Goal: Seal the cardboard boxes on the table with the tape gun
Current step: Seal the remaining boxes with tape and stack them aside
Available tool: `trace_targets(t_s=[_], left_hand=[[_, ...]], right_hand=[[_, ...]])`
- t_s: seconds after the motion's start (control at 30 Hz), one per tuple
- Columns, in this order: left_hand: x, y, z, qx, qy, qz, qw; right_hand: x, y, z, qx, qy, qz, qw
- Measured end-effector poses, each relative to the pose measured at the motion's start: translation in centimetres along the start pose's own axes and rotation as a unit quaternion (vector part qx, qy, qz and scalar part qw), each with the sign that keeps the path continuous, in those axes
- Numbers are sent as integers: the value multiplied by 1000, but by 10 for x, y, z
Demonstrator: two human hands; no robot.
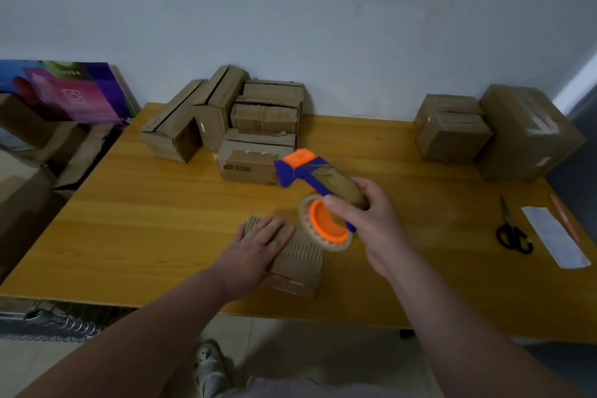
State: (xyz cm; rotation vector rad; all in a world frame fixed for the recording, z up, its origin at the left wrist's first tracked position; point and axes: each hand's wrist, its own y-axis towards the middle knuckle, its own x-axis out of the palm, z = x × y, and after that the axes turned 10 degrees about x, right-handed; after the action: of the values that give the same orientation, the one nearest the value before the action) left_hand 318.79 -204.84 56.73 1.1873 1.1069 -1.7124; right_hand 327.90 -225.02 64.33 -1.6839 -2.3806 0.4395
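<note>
Our left hand point(258, 245) lies flat, fingers straight, on top of the small box point(300, 263) and presses its flaps down. Our right hand point(371, 220) is curled round the handle of the tape gun point(300, 171), which it holds in the air just above the box's far right corner, with the tape roll point(323, 220) hanging close over the cardboard. The small box sits on the table point(145, 220) near its front edge. We judge the step in hand to be laying a strip along the top seam; we cannot tell whether any tape is on this box yet. To do it well we should start the tape on the box's far wall, draw the gun toward us along the seam with even pressure, carry it over the near edge, then tip the head to cut. What stands most in the way is our own left fingers, spread across the top where the strip would likely run; they should slide to the left of the seam. Beyond the small box stands a cluster of boxes point(232, 119) with loose flaps, the nearest just behind the gun's head, so a wide swing could knock it. Well to the right of the box stand three more boxes point(452, 136). Nearer the front on that side lie scissors point(512, 229), a paper strip point(554, 236) and an orange pen point(563, 220).
</note>
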Motion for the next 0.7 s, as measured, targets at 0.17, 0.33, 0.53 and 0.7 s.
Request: trace_targets(t_s=[0.17,0.33,0.53,0.7], left_hand=[[2,3,-3,2,7,-16,1000],[-2,1,-3,15,60,-4,998],[10,3,-9,25,52,2,998],[6,2,-3,3,20,28,999]], right_hand=[[16,3,20,-24,-58,-48,997],[16,3,19,-43,-94,-79,992],[23,-2,26,-83,-189,-62,977],[18,-4,31,-112,-268,-33,956]])
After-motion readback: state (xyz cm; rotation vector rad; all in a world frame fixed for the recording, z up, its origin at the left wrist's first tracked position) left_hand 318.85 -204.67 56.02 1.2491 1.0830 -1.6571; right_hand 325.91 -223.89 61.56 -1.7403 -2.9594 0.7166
